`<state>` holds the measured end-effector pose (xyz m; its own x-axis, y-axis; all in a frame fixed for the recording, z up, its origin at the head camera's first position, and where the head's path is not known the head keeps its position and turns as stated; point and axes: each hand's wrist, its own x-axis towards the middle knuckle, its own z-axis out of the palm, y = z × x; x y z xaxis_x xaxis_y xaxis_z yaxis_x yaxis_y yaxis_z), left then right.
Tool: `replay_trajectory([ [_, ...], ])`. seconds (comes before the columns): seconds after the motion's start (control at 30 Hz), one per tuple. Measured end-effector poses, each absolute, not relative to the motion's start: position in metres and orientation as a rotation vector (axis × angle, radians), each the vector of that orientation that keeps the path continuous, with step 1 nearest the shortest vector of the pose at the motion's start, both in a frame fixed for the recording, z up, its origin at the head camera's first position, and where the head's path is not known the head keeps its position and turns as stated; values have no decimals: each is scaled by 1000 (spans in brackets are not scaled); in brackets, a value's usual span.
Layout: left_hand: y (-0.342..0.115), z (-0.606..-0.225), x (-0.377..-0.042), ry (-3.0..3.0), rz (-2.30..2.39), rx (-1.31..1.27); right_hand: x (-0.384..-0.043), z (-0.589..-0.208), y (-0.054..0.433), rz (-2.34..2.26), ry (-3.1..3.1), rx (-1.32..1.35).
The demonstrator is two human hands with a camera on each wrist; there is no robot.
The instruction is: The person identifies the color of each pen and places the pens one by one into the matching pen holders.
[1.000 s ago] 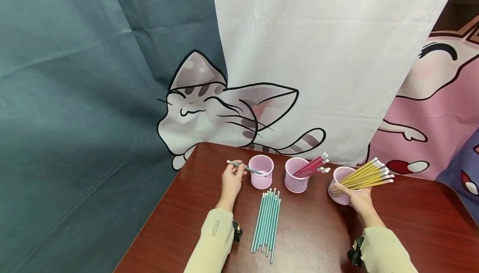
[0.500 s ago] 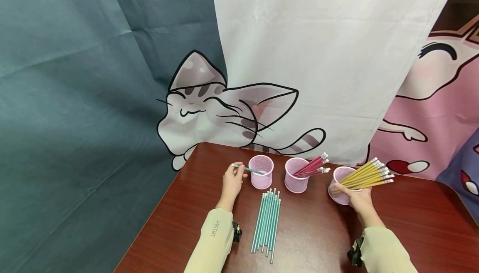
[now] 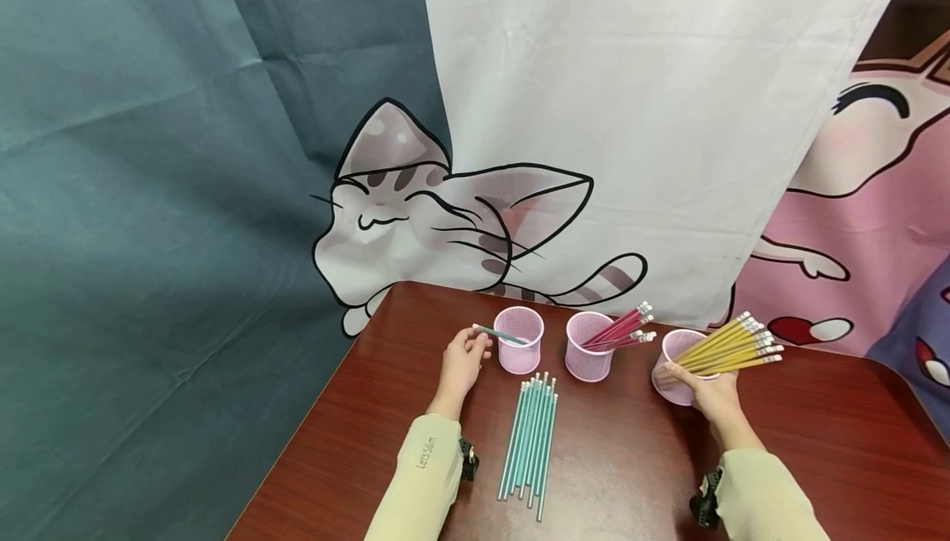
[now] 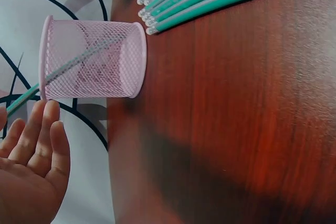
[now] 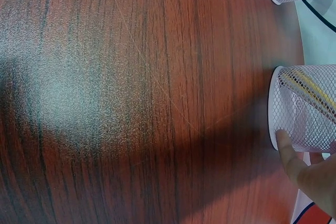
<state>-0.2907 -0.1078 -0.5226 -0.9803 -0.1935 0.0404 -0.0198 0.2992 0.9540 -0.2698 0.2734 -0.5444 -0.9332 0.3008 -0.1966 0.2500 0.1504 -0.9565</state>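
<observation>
A teal pencil (image 3: 499,333) slants inside the left pink mesh pencil cup (image 3: 519,361), its eraser end leaning out over the rim to the left. Close by that end is my left hand (image 3: 460,366). In the left wrist view its fingers (image 4: 35,142) are extended beside the cup's rim, and the thumb is mostly cut off at the frame edge. My right hand (image 3: 714,402) grips the right pencil cup (image 3: 668,391), thumb across its near side. Several yellow pencils (image 3: 723,350) fan out of that cup to the right, eraser ends up.
Several teal pencils (image 3: 529,442) lie side by side on the brown table (image 3: 623,458), in front of the left cup. Between the two outer cups stands a middle pencil cup (image 3: 589,364) with dark pink pencils (image 3: 618,332). A printed cloth (image 3: 653,112) hangs behind the table.
The teal pencil has slid to the right, deeper into the left cup. My left fingers, which pinched it near its eraser end, have loosened from it. The right hand has kept its place.
</observation>
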Motion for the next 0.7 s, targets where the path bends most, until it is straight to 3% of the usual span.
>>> replay_trajectory([
  [0.7,-91,-556,-262,-3083,-1322,5,-270,-543,274,1935,-2356,-586],
])
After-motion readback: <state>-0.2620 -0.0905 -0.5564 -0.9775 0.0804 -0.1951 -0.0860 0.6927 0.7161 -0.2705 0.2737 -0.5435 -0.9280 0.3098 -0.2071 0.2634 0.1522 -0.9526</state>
